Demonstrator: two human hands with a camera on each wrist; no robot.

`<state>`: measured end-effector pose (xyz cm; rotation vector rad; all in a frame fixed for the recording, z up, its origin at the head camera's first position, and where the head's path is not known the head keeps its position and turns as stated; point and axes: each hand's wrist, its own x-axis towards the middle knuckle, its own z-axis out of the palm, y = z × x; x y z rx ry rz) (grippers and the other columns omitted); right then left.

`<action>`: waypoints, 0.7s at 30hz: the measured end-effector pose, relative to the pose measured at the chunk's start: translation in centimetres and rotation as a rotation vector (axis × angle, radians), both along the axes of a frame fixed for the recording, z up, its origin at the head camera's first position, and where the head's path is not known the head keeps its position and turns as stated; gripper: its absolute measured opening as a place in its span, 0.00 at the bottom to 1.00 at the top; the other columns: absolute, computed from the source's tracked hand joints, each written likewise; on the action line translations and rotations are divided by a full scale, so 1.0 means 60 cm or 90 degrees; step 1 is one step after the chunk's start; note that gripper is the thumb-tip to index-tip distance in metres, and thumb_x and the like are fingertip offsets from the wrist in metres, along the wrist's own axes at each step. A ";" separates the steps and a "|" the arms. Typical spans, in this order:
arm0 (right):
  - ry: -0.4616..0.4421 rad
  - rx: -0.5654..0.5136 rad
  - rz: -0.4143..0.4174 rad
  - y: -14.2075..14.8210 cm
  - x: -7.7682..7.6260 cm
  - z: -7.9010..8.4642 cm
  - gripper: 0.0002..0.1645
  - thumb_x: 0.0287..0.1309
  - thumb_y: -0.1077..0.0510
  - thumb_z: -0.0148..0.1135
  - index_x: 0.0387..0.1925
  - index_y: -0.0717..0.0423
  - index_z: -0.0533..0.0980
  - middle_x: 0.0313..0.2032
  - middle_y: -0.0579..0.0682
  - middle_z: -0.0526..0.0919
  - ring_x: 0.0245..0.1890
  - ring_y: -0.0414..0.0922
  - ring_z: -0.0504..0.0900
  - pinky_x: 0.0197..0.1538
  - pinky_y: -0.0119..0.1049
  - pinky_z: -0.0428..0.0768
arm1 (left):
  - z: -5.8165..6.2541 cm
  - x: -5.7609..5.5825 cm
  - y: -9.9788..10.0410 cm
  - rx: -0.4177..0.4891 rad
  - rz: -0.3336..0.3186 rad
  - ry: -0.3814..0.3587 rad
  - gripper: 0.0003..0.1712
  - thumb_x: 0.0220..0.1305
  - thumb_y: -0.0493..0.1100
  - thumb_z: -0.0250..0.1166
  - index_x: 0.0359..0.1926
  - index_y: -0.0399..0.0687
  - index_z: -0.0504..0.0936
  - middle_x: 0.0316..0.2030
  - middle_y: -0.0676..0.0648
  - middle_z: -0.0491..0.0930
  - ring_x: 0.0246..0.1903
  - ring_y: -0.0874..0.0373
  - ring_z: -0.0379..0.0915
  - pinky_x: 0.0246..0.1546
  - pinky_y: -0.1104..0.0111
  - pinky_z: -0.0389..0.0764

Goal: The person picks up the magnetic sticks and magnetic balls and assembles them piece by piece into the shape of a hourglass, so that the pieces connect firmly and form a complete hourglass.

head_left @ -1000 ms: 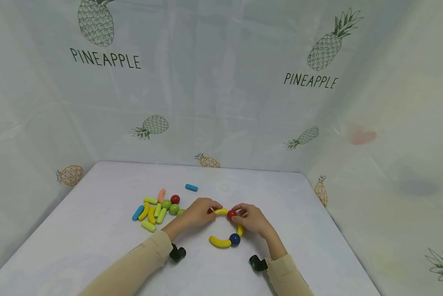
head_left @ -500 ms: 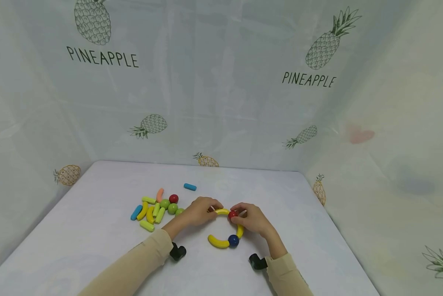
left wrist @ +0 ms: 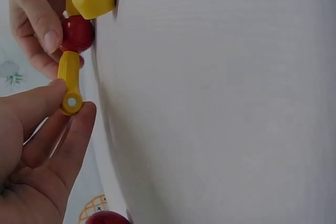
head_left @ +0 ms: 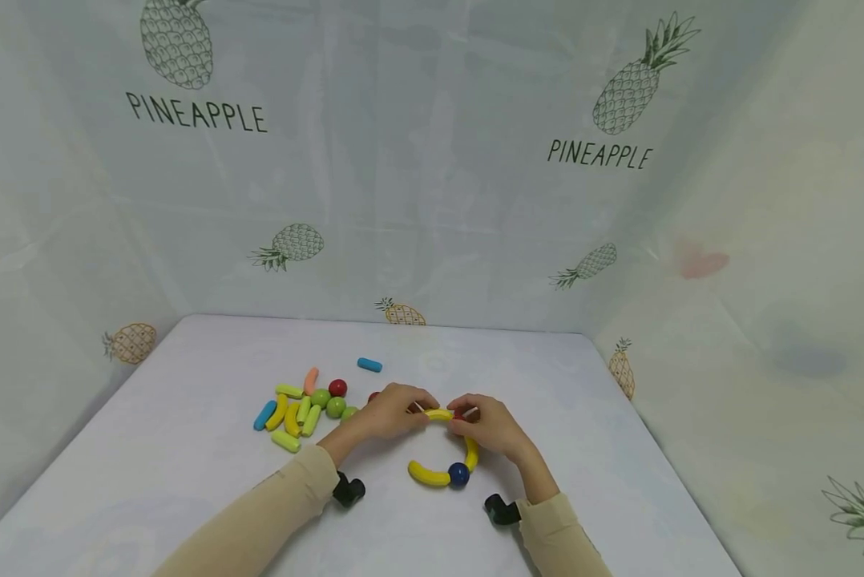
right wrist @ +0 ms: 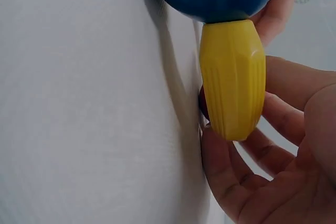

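Observation:
In the head view, my left hand point(head_left: 394, 410) pinches a yellow curved rod point(head_left: 439, 414) between thumb and fingertips. The left wrist view shows a small pale disc set in the rod's near end. The rod's other end meets a red ball point(left wrist: 79, 34), which my right hand point(head_left: 495, 427) holds with thumb and fingers. From that ball, a second yellow curved rod point(head_left: 471, 454) runs toward me to a dark blue ball point(head_left: 458, 474). A third yellow curved rod point(head_left: 428, 474) extends left from the blue ball, so the chain forms an open ring.
Left of the hands lie several short rods and balls, among them green balls point(head_left: 336, 407), a red ball point(head_left: 337, 388) and a blue rod point(head_left: 264, 415). Another blue rod point(head_left: 370, 365) lies farther back on the white table point(head_left: 547, 377). A pineapple-print curtain point(head_left: 432, 200) stands behind.
The joined pieces have shifted slightly, with the blue ball and front rod a little closer to me. My right fingers now cover most of the red ball. Another red ball shows behind my left hand.

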<state>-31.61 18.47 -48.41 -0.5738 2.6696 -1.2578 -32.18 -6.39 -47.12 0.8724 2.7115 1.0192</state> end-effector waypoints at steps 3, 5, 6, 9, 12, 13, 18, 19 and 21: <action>0.002 -0.020 0.002 -0.003 -0.002 -0.002 0.14 0.66 0.53 0.74 0.51 0.51 0.85 0.46 0.48 0.87 0.43 0.45 0.85 0.44 0.36 0.87 | -0.004 -0.002 0.004 0.004 0.007 -0.008 0.15 0.73 0.38 0.70 0.58 0.50 0.88 0.50 0.53 0.87 0.47 0.60 0.82 0.52 0.65 0.85; 0.004 -0.026 0.000 -0.004 -0.003 -0.002 0.13 0.67 0.53 0.74 0.49 0.51 0.86 0.44 0.48 0.88 0.42 0.45 0.86 0.43 0.36 0.87 | -0.007 -0.003 0.006 0.003 0.019 -0.013 0.14 0.73 0.39 0.70 0.57 0.52 0.88 0.48 0.54 0.87 0.47 0.61 0.81 0.51 0.67 0.85; 0.005 -0.026 -0.004 -0.005 -0.003 -0.001 0.12 0.67 0.53 0.74 0.49 0.51 0.86 0.43 0.48 0.88 0.41 0.44 0.86 0.42 0.36 0.87 | -0.008 -0.004 0.007 0.004 0.024 -0.017 0.14 0.72 0.39 0.71 0.57 0.52 0.88 0.48 0.55 0.87 0.46 0.61 0.81 0.51 0.67 0.85; 0.005 -0.027 -0.013 -0.005 -0.003 -0.001 0.10 0.67 0.54 0.73 0.48 0.50 0.87 0.41 0.47 0.88 0.38 0.43 0.85 0.41 0.35 0.86 | -0.009 -0.005 0.008 0.011 0.028 -0.027 0.15 0.71 0.39 0.72 0.56 0.53 0.88 0.48 0.55 0.86 0.47 0.60 0.81 0.52 0.66 0.85; 0.003 -0.028 -0.022 -0.006 -0.002 -0.001 0.10 0.67 0.55 0.73 0.48 0.51 0.87 0.40 0.46 0.88 0.36 0.42 0.85 0.40 0.34 0.85 | -0.009 -0.005 0.007 0.014 0.022 -0.032 0.16 0.71 0.39 0.72 0.57 0.53 0.88 0.48 0.55 0.86 0.48 0.60 0.82 0.53 0.65 0.85; 0.002 -0.027 -0.024 -0.006 -0.002 0.000 0.10 0.67 0.55 0.73 0.48 0.51 0.87 0.39 0.46 0.88 0.36 0.42 0.85 0.40 0.34 0.85 | -0.009 -0.004 0.007 0.014 0.018 -0.032 0.16 0.70 0.39 0.72 0.57 0.53 0.88 0.49 0.55 0.86 0.48 0.59 0.82 0.53 0.65 0.85; 0.002 -0.028 -0.029 -0.007 0.001 0.000 0.10 0.67 0.56 0.73 0.48 0.53 0.87 0.38 0.46 0.88 0.34 0.42 0.85 0.39 0.33 0.86 | -0.006 -0.002 0.006 0.014 0.009 -0.029 0.17 0.70 0.38 0.72 0.58 0.51 0.87 0.50 0.54 0.86 0.49 0.59 0.82 0.53 0.65 0.85; 0.001 -0.029 -0.031 -0.007 0.001 0.001 0.10 0.67 0.57 0.73 0.48 0.53 0.87 0.38 0.46 0.88 0.34 0.42 0.85 0.39 0.33 0.86 | -0.006 -0.002 0.006 0.013 0.007 -0.027 0.17 0.70 0.38 0.72 0.58 0.51 0.87 0.50 0.54 0.86 0.48 0.59 0.82 0.53 0.66 0.85; -0.001 -0.029 -0.033 -0.007 0.002 0.001 0.10 0.67 0.57 0.73 0.48 0.54 0.87 0.37 0.46 0.88 0.33 0.42 0.85 0.39 0.34 0.86 | -0.009 -0.004 0.003 0.013 0.001 -0.018 0.18 0.70 0.38 0.73 0.59 0.51 0.87 0.51 0.54 0.86 0.49 0.59 0.82 0.52 0.67 0.85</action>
